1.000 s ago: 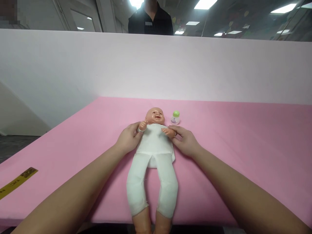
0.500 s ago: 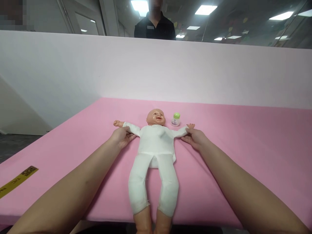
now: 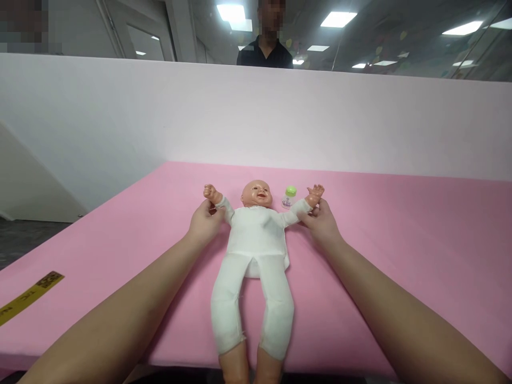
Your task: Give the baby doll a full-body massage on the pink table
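A baby doll (image 3: 258, 234) with a white cloth body lies on its back on a pink padded surface (image 3: 400, 256), head away from me and feet at the near edge. My left hand (image 3: 207, 220) is closed around the doll's arm on the left, near the wrist. On the other side, my right hand (image 3: 319, 220) grips the opposite forearm. Both doll arms are raised and bent upward, their plastic hands above my fingers. Close to the doll's head, behind the right-hand arm, stands a small clear bottle (image 3: 288, 198) with a green cap.
A white panel (image 3: 256, 117) rises behind the pink surface. Beyond it, a person in a dark shirt (image 3: 266, 52) appears in or through glass. A yellow label strip (image 3: 32, 298) is stuck at the left front.
The doll's arms, stretched out sideways before, have been lifted up and inward by my hands. My fingers have closed further around them. The person behind has shifted right.
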`<state>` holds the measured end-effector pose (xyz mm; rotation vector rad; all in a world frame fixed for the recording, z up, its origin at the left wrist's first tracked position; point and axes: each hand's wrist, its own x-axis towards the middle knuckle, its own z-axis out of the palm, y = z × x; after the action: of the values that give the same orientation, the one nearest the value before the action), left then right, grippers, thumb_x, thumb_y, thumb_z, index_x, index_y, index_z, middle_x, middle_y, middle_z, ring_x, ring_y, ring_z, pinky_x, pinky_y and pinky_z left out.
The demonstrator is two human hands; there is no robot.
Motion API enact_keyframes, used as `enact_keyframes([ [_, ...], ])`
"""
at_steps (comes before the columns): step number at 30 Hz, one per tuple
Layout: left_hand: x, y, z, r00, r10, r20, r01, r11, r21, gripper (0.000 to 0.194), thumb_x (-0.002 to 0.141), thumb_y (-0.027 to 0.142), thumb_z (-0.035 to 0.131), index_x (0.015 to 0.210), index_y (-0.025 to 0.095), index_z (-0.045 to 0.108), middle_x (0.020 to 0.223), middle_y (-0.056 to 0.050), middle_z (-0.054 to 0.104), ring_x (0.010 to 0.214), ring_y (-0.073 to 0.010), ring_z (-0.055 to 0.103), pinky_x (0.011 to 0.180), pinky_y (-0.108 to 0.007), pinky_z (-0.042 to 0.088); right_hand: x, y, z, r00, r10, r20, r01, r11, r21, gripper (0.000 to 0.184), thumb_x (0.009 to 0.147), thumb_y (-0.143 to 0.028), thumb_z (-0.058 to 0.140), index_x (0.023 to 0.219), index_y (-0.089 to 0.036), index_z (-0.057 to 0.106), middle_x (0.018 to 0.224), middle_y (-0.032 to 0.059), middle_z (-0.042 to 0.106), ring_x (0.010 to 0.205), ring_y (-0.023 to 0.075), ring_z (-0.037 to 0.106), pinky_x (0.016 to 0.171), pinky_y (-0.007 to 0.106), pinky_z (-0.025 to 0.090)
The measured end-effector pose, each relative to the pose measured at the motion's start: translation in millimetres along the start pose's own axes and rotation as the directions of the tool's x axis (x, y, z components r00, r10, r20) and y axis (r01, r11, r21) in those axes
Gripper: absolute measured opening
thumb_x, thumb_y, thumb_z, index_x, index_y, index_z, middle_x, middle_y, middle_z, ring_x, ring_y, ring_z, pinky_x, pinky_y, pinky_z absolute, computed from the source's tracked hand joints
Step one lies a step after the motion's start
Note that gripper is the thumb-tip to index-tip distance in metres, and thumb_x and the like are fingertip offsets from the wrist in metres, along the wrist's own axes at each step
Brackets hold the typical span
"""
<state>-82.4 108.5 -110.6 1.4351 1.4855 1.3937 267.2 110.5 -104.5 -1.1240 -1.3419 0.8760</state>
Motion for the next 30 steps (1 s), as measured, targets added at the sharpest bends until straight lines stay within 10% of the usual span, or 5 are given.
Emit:
enact_keyframes([
  [8,-16.1,21.6,0.7,0.855,0.425,0.296,-0.517,0.743,0.425,0.038,0.096,0.035,0.059,0.132,0.026,0.068,0.132,-0.006,0.07,0.12,-0.0274,0.065,0.104,-0.042,0.054,-30.6,-25.3,23.5,0.837,-0.346,0.423,0.533,0.687,-0.494,0.053,0.087,-0.006,0.056,0.133,-0.03,0.064,0.132,0.003,0.071,0.119,0.0263,0.068,0.102,0.047,0.059],
  [13,-22.8,25.7,6.6,0.756,0.432,0.493,-0.655,0.496,0.57,0.048,0.098,0.024,0.052,0.144,0.026,0.063,0.146,-0.006,0.063,0.132,-0.028,0.06,0.11,-0.044,0.051,-35.0,-22.6,29.8,0.704,-0.389,0.594,0.708,0.445,-0.548,0.05,0.087,-0.007,0.059,0.132,-0.027,0.068,0.137,0.0079,0.067,0.129,0.0301,0.061,0.108,0.05,0.055],
  [18,-25.2,31.7,7.6,0.691,0.406,0.598,-0.722,0.413,0.555,0.046,0.103,0.035,0.05,0.147,0.021,0.06,0.151,-0.009,0.06,0.138,-0.0293,0.056,0.116,-0.046,0.046,-42.8,-24.7,34.7,0.594,-0.4,0.698,0.8,0.386,-0.46,0.053,0.086,-0.012,0.063,0.138,-0.023,0.065,0.147,0.0115,0.061,0.14,0.032,0.054,0.124,0.055,0.04],
  [24,-24.2,36.1,3.1,0.784,0.384,0.488,-0.613,0.605,0.508,0.052,0.099,0.048,0.058,0.144,0.023,0.061,0.144,-0.01,0.065,0.13,-0.0314,0.062,0.108,-0.044,0.05,-38.7,-28.0,30.2,0.739,-0.414,0.532,0.64,0.676,-0.365,0.046,0.09,-0.021,0.066,0.136,-0.028,0.066,0.136,0.0057,0.07,0.13,0.0279,0.063,0.116,0.05,0.05],
  [30,-5.7,16.9,-6.2,0.966,0.21,0.148,-0.237,0.951,0.197,0.033,0.096,0.053,0.062,0.106,0.023,0.071,0.11,-0.007,0.076,0.103,-0.0267,0.07,0.09,-0.036,0.056,-16.3,-11.0,13.9,0.958,-0.221,0.184,0.246,0.961,-0.124,0.042,0.094,-0.041,0.072,0.133,-0.025,0.066,0.145,0.0088,0.065,0.13,0.0297,0.064,0.11,0.048,0.055],
])
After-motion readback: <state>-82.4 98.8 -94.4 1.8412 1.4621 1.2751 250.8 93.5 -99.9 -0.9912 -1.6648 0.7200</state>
